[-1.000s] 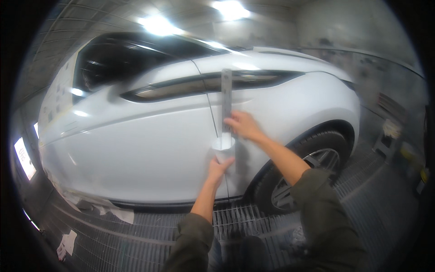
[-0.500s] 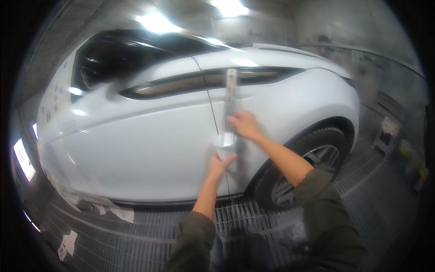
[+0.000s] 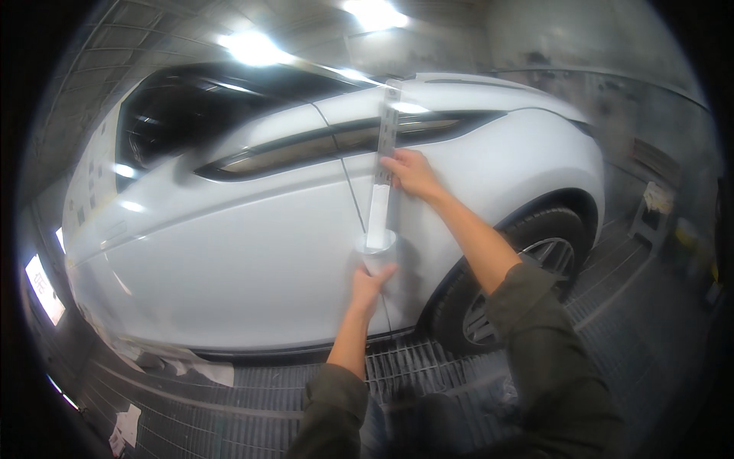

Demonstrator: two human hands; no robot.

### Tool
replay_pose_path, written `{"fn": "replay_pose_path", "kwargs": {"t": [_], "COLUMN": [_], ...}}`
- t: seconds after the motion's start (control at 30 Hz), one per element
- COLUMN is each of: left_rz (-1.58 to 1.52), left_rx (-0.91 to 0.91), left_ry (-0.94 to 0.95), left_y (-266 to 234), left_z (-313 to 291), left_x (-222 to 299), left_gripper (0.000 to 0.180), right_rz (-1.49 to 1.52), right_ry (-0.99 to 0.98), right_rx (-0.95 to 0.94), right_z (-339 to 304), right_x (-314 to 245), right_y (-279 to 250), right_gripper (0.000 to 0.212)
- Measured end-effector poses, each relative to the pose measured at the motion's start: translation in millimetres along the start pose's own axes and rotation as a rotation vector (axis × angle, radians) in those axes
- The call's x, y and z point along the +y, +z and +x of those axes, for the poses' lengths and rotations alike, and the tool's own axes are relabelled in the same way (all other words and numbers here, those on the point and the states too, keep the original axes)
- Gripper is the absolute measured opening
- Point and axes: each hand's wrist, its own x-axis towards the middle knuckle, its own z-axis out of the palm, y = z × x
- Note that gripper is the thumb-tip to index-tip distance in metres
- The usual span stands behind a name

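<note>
White car (image 3: 245,260) on grey grated floor (image 3: 260,402), two bright lights (image 3: 256,47) overhead

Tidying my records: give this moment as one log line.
left hand: holding round white cup; right hand: gripping long grey perforated strip, white lower end in cup; background: white car

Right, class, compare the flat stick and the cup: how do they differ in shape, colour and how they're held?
The flat stick is long and narrow; the cup is short and rounded. The stick is grey above and white lower down, while the cup looks pale all over. The right hand holds the stick; the left hand holds the cup. Both are in front of the white car.
</note>
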Motion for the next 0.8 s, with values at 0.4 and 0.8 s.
{"fn": "replay_pose_path", "kwargs": {"t": [0.4,0.8], "left_rz": [-0.01,-0.029], "left_rx": [0.0,-0.013], "left_ry": [-0.037,-0.015], "left_y": [-2,2], "left_z": [2,1], "left_x": [-1,-2], "left_gripper": [0.058,0.058], "right_rz": [0.018,0.0], "right_ry": [-0.015,0.033], "right_rx": [-0.015,-0.062], "right_z": [3,1], "right_x": [3,0], "right_y": [-1,-7], "right_gripper": [0.028,0.023]}}
